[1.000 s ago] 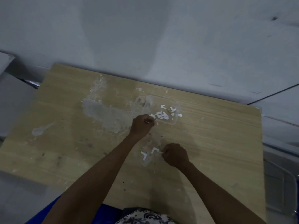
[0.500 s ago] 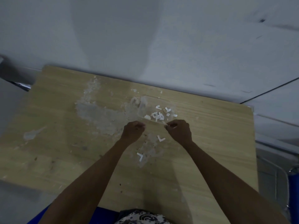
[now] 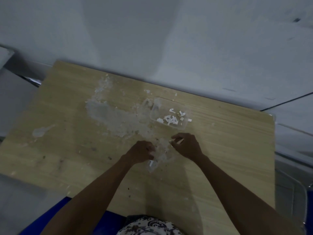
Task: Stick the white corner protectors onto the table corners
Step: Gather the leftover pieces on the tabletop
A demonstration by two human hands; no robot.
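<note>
On the wooden table [image 3: 237,150], a clear plastic tray [image 3: 155,114] holds several small white corner protectors [image 3: 171,119]. My right hand [image 3: 188,147] hovers just in front of the tray, fingers pinched on one white corner protector [image 3: 171,141]. To its left, my left hand [image 3: 139,152] is curled, its fingertips over the upper end of another white protector [image 3: 150,163] that lies on the table. That protector is partly hidden by the hand, and no grip on it shows.
A big patch of pale dried residue [image 3: 115,119] covers the table's middle, with a smaller smear [image 3: 40,131] at the left. A grey wall runs behind the far edge. Blue cloth [image 3: 55,212] and patterned fabric [image 3: 149,226] lie at the near edge.
My right hand came back from the tray toward me and took up the protector that lay in front of it. My left hand drew back onto the lower protector.
</note>
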